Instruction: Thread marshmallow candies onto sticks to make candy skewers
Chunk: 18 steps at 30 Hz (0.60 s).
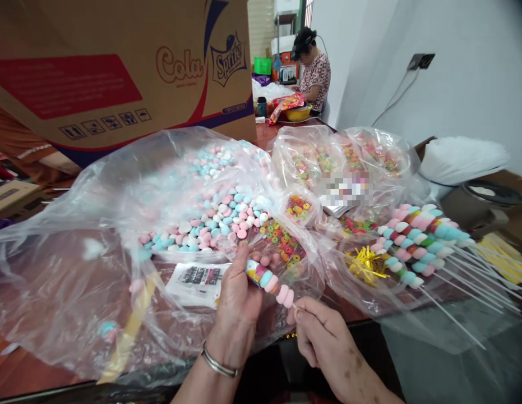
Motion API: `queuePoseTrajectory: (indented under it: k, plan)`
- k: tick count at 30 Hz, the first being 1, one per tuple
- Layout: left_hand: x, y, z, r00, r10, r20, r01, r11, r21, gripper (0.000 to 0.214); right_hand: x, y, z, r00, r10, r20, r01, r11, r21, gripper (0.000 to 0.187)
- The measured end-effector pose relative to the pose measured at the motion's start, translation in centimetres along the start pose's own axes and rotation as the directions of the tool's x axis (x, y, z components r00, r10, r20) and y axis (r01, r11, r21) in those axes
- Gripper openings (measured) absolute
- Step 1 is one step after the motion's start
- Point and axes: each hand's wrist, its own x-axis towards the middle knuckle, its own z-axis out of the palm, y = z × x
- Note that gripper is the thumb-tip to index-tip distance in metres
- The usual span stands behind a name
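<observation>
A candy skewer (281, 292) of pink, blue and white marshmallow-like pieces slants between my two hands. My left hand (239, 297), with a silver bangle at the wrist, is closed around its upper end, where a small printed label (254, 272) shows. My right hand (322, 331) pinches the stick just below the lowest pink piece. Beyond my left hand lie many loose pastel candies (206, 227) on clear plastic. Colourful ring-shaped gummies (286, 244) spread just past my fingertips. A stack of printed cards (197, 283) lies left of my left hand.
Finished-looking candy skewers (420, 241) are piled at the right, sticks pointing toward me, beside gold twist ties (365, 264). Clear bags of gummies (349, 154) stand behind. A large cardboard box (118, 67) blocks the back left. Another person (315, 76) sits at the far end.
</observation>
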Motion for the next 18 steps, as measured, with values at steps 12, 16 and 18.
queuePoseTrajectory:
  k: [12, 16, 18]
  plan:
    - [-1.0, -1.4, 0.0, 0.99, 0.125, -0.06, -0.12, 0.989, 0.082, 0.031, -0.2, 1.0, 0.0, 0.987, -0.159, 0.037, 0.161, 0.921, -0.355, 0.031]
    - [-1.5, -2.7, -0.6, 0.995, 0.092, 0.049, -0.099, 0.98, 0.173, 0.036, 0.2, 0.6, 0.2, 0.992, -0.122, 0.039, 0.128, 0.959, -0.252, 0.032]
    - [-2.0, -3.5, -0.9, 0.987, 0.091, 0.134, -0.115, 0.977, 0.18, 0.033, 0.6, 0.1, 0.4, 0.996, -0.081, 0.044, 0.086, 0.987, -0.137, 0.032]
